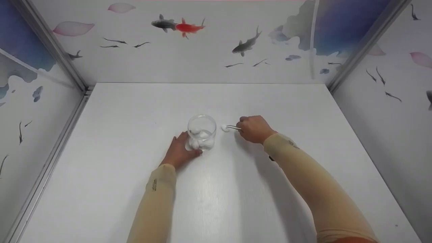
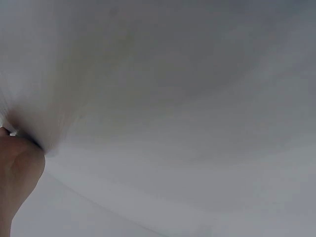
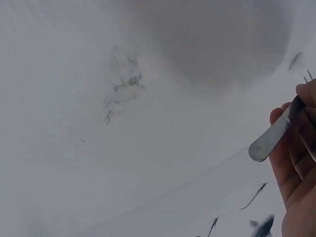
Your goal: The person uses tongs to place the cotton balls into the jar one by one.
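Observation:
In the head view my left hand (image 1: 179, 152) is wrapped round the lower side of a clear round jar (image 1: 201, 122), thumb in front and fingers at its left. Several white cotton balls (image 1: 206, 143) lie inside the jar. My right hand (image 1: 255, 129) grips metal tweezers (image 1: 234, 127) that point left. At their tips is one more cotton ball (image 1: 225, 128), just right of the jar. In the right wrist view the broad rear end of the tweezers sticks out from the fingers (image 3: 279, 182). Only the thumb (image 2: 22, 165) shows in the left wrist view.
Both hands work over a white table (image 1: 209, 202). Behind it stands a white wall (image 1: 209, 64) printed with fish and petals, and similar panels (image 1: 381, 71) close in both sides. A small dark speck (image 1: 396, 225) lies near the table's front right.

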Available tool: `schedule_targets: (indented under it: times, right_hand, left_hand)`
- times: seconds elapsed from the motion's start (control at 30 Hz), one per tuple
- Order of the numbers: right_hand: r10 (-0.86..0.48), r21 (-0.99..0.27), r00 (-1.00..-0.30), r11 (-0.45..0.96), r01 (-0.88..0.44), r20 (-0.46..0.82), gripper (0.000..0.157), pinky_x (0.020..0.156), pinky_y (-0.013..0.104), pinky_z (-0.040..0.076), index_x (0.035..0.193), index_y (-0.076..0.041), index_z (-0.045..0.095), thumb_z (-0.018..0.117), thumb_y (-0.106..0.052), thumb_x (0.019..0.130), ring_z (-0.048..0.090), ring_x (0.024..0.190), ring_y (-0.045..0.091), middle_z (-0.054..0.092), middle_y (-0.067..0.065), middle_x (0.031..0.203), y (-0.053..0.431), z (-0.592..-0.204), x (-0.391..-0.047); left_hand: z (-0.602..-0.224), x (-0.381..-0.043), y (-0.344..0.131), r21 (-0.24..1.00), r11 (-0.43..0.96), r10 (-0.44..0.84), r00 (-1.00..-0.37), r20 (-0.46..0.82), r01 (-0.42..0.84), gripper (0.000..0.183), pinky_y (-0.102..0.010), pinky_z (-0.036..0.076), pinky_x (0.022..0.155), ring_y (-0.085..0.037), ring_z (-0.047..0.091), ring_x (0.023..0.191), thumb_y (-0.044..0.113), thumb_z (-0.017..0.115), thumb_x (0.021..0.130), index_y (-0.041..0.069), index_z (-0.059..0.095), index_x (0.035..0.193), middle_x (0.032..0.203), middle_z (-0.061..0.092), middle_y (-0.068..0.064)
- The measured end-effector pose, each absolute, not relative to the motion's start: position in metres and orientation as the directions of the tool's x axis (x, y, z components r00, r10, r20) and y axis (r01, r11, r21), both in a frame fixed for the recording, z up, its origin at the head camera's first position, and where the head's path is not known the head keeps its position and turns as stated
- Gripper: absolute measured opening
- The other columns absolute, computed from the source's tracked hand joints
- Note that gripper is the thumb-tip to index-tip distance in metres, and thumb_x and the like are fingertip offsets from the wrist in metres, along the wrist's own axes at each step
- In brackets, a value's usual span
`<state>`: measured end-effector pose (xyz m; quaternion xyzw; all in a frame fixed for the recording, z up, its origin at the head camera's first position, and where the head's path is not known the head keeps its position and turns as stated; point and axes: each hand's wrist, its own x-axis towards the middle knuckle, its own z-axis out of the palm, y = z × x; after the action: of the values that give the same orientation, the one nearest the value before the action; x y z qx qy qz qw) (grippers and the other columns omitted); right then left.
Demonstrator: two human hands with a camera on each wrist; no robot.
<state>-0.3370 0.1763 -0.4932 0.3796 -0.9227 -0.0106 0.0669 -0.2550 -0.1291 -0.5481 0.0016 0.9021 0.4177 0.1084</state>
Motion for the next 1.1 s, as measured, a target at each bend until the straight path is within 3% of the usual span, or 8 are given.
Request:
schedule_targets:
  times: [0.17, 0.63, 0.87, 1.1]
  right_hand:
    - [-0.685, 0.065, -0.723, 0.729, -0.682, 0.088, 0.012, 0.058, 0.035, 0.055, 0.093, -0.007, 0.078, 0.066, -0.007, 0.091, 0.056, 0.06, 0.018, 0.066, 0.005, 0.079, 0.176, -0.495, -0.336]
    - [-0.656, 0.055, -0.731, 0.75, -0.659, 0.185, 0.014, 0.051, 0.034, 0.052, 0.084, -0.01, 0.077, 0.064, -0.007, 0.089, 0.052, 0.057, 0.015, 0.063, 0.002, 0.073, 0.191, -0.495, -0.332]
    - [-0.672, 0.031, -0.691, 0.722, -0.691, 0.267, 0.016, 0.047, 0.034, 0.053, 0.077, -0.01, 0.076, 0.065, -0.003, 0.086, 0.057, 0.054, 0.015, 0.061, 0.0, 0.069, 0.206, -0.486, -0.322]
    - [-0.669, 0.032, -0.684, 0.721, -0.692, 0.291, 0.015, 0.05, 0.035, 0.055, 0.082, -0.01, 0.077, 0.065, -0.003, 0.087, 0.061, 0.058, 0.017, 0.064, 0.001, 0.073, 0.212, -0.473, -0.313]
  left_hand:
    - [-0.548, -0.255, -0.127, 0.755, 0.653, 0.109, -0.979, -0.172, -0.06, 0.099, -0.041, 0.002, 0.123, -0.03, 0.01, 0.151, 0.047, 0.08, 0.082, 0.013, 0.027, 0.158, 0.163, 0.023, -0.01]
    - [-0.549, -0.258, -0.127, 0.756, 0.653, 0.159, -0.982, -0.099, 0.029, 0.097, -0.035, -0.003, 0.123, -0.026, 0.021, 0.149, 0.045, 0.08, 0.082, 0.008, 0.03, 0.156, 0.16, 0.029, -0.013]
    - [-0.547, -0.254, -0.129, 0.761, 0.644, 0.118, -0.975, -0.19, -0.071, 0.099, -0.042, 0.001, 0.123, -0.03, 0.005, 0.151, 0.048, 0.079, 0.083, 0.015, 0.025, 0.159, 0.164, 0.021, -0.009]
    - [-0.543, -0.251, -0.129, 0.765, 0.64, 0.113, -0.976, -0.186, -0.072, 0.098, -0.045, 0.003, 0.123, -0.034, 0.004, 0.151, 0.045, 0.079, 0.084, 0.014, 0.025, 0.159, 0.164, 0.02, -0.012]
